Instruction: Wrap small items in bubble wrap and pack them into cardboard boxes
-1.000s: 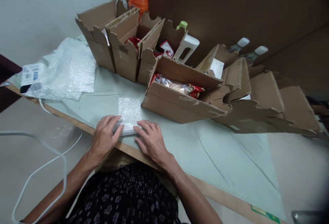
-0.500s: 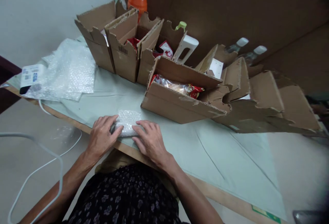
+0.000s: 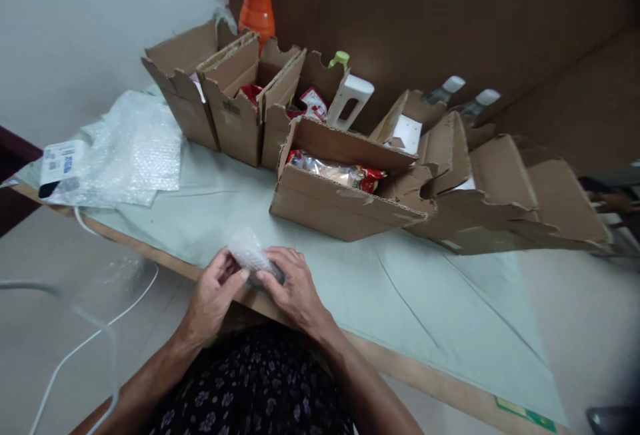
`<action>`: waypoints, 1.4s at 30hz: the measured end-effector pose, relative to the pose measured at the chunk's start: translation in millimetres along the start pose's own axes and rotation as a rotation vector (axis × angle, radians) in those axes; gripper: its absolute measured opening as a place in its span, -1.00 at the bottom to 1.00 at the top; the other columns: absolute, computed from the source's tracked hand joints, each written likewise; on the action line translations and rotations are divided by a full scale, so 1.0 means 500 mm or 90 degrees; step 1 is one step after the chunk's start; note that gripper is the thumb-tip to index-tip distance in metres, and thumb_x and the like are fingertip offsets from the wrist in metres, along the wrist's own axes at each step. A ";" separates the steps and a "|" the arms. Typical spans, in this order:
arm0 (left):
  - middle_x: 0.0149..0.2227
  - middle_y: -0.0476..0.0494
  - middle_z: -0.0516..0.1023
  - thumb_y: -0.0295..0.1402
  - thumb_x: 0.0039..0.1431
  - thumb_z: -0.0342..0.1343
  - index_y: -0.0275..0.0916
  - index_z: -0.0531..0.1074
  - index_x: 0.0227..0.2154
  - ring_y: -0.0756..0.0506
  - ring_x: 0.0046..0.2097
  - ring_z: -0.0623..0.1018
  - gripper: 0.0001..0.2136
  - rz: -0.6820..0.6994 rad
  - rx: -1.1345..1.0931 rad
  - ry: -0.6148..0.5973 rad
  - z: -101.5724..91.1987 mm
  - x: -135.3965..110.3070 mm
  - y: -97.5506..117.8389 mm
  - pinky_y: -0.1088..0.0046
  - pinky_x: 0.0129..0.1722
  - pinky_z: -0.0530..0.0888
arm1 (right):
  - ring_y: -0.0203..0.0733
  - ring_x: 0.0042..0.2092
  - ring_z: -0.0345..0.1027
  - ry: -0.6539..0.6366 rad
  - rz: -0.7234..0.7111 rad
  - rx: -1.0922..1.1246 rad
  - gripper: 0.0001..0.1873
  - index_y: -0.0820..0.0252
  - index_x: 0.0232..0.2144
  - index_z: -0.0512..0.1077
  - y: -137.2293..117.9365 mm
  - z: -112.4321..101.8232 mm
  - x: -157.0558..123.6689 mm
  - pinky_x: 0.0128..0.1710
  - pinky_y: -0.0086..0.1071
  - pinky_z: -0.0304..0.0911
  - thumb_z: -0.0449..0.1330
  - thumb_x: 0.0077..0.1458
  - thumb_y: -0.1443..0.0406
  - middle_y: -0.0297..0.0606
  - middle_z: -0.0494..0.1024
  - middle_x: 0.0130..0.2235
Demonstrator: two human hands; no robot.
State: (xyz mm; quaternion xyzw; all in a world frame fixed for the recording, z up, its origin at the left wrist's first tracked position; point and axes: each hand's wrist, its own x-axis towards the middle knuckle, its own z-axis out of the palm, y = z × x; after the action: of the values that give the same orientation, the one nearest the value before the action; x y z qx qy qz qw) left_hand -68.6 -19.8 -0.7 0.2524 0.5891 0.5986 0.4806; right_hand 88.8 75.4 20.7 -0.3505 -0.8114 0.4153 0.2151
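Note:
A small bubble-wrap packet (image 3: pixel 250 252) is held between my two hands near the table's front edge, tilted up from the cloth. My left hand (image 3: pixel 215 288) pinches its left side with thumb and fingers. On the packet's right side, my right hand (image 3: pixel 294 285) closes round it, thumb toward me. Something dark shows through the wrap by my right fingers, but I cannot make out what it is.
Cardboard boxes (image 3: pixel 345 212) with packets inside line the back of the green-clothed table (image 3: pixel 400 302). Bubble-wrap sheets (image 3: pixel 145 155) lie at left beside a white labelled pack (image 3: pixel 63 162). Behind stand an orange bottle (image 3: pixel 257 8) and clear bottles (image 3: pixel 485 98). A white cable (image 3: pixel 113 355) hangs at left.
The bubble-wrap packet lay flat with my hands resting at its sides; now both hands grip it, lifted and tilted, nearer the table edge. The camera view has shifted slightly.

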 end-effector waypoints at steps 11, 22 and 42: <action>-0.15 -0.06 0.70 -0.45 0.08 0.13 -0.13 0.51 -0.01 -0.09 -0.14 0.68 -0.62 0.295 0.398 -0.137 0.070 0.011 0.054 0.45 -0.08 0.60 | -0.13 0.02 0.46 -0.040 0.001 0.024 -0.62 0.11 0.02 0.46 -0.041 -0.161 -0.050 0.14 -0.21 0.28 0.34 0.15 0.33 -0.26 0.63 -0.03; 0.18 -0.31 0.47 -0.30 0.17 0.24 -0.18 0.23 0.31 -0.30 0.29 0.40 -0.36 0.728 0.471 -0.196 0.167 0.103 0.194 0.04 0.23 0.43 | -0.20 -0.08 0.48 0.065 -0.147 -0.106 -0.66 0.04 -0.09 0.43 -0.109 -0.404 -0.018 -0.10 -0.34 0.39 0.25 0.11 0.48 -0.31 0.57 -0.07; -0.13 0.00 0.54 -0.56 0.09 0.24 0.07 0.48 -0.04 -0.25 0.11 0.52 -0.58 0.676 0.517 0.020 0.180 0.160 0.164 -0.22 0.35 0.22 | -0.10 -0.37 0.44 -0.376 -0.128 -0.719 -0.83 0.13 -0.46 0.57 -0.013 -0.420 0.211 -0.20 -0.18 0.21 0.28 0.03 0.49 -0.21 0.62 -0.47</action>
State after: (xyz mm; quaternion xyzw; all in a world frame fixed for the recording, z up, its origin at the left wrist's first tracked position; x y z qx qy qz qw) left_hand -46.2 104.6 72.0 0.6602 0.5703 0.4882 -0.0216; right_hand 150.8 261.5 150.1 -0.2029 -0.9590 -0.0192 -0.1969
